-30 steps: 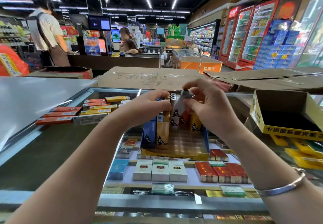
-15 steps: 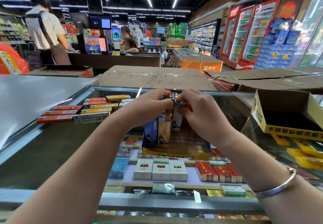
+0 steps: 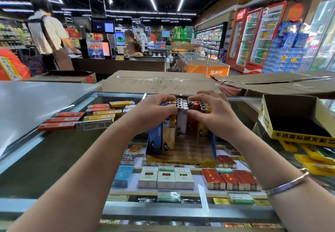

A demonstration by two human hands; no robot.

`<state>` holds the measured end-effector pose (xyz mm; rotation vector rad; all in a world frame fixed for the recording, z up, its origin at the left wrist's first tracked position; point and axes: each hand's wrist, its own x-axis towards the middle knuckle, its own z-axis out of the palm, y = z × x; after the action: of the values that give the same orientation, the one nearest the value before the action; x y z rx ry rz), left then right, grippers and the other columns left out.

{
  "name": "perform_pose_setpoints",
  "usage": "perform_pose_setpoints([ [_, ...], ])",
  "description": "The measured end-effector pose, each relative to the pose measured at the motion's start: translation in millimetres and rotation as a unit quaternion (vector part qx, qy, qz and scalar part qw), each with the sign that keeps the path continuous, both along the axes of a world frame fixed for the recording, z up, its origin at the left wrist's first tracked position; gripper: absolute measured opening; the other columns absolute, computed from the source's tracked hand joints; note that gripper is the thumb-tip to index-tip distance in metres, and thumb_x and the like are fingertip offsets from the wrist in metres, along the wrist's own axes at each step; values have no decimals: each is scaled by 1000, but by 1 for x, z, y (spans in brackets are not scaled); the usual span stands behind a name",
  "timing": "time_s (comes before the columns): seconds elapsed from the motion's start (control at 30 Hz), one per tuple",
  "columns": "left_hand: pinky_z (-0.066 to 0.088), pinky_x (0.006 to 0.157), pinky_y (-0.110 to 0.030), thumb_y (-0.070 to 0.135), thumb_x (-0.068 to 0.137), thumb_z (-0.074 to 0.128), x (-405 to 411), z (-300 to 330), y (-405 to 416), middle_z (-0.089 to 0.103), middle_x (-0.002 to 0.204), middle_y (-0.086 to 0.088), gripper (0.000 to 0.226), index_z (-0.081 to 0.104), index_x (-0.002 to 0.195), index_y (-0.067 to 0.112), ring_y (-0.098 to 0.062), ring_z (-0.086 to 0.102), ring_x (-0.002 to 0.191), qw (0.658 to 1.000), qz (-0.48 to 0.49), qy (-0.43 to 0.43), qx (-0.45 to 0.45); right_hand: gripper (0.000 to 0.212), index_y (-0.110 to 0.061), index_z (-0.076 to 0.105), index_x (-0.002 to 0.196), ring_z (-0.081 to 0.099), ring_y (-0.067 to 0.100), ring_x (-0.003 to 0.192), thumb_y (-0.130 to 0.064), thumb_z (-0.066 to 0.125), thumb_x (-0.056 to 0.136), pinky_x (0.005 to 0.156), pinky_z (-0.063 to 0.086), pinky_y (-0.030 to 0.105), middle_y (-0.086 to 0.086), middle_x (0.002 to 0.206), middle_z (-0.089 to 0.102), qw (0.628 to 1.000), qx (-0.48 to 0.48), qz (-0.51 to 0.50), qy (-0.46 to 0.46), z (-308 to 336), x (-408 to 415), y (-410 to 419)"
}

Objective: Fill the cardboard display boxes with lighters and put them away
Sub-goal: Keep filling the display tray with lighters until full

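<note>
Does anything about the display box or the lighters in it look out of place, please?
Nothing looks damaged or spilled. The lighters stand upright at the back of the display box, whose front rows are bare. More lighters lie flat on the glass counter to the left.

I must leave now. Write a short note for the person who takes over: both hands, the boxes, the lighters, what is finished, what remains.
Left hand and right hand: fingers curled over the tops of the upright lighters, pressing them together in the display box on the glass counter.
Done: back rows filled.
Left: front of the box is bare. More lighters lie flat at the left. A second yellow box at the right looks unfilled. Nothing is put away.
</note>
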<state>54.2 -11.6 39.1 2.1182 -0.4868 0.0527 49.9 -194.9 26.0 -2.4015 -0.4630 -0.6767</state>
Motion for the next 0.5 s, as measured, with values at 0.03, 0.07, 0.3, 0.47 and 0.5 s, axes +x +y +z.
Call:
perform_pose_setpoints([
  [0.03, 43, 70, -22, 26, 88, 55, 1, 0, 1, 60, 95, 8, 28, 56, 117, 28, -7, 58, 89, 1000, 10, -5, -3, 37, -28, 60, 117, 32, 18, 124, -35, 68, 81, 105, 27, 44, -5, 126, 46, 1000, -2, 17, 26, -2, 1, 0],
  [0.07, 43, 69, -21, 27, 89, 55, 2, 0, 2, 61, 97, 7, 33, 55, 122, 25, -8, 59, 88, 1000, 21, -10, -7, 39, -29, 59, 118, 30, 18, 125, -35, 68, 81, 106, 27, 44, -5, 128, 44, 999, -5, 30, 39, -4, 2, 1],
  [0.3, 45, 61, -9, 12, 92, 50, 8, 6, 26, 60, 99, 11, 22, 59, 112, 16, 0, 56, 86, 971, 151, -167, -73, 39, -28, 58, 118, 26, 17, 125, -31, 69, 81, 99, 26, 33, -11, 120, 39, 998, 6, 43, 34, -8, 5, 3],
  [0.47, 41, 65, -17, 3, 88, 51, 10, -4, 75, 63, 116, -8, 33, 61, 117, 16, -12, 54, 83, 925, 228, -269, 145, 36, -28, 59, 116, 29, 20, 124, -29, 69, 81, 102, 27, 37, -12, 116, 38, 999, 5, 43, 25, -8, 6, 4],
  [0.5, 43, 62, -20, 1, 87, 51, 10, -8, 87, 62, 116, -11, 35, 61, 117, 16, -12, 52, 79, 924, 235, -250, 171, 36, -28, 59, 116, 30, 20, 124, -29, 69, 81, 102, 27, 38, -11, 117, 39, 999, 4, 42, 25, -7, 6, 4],
])
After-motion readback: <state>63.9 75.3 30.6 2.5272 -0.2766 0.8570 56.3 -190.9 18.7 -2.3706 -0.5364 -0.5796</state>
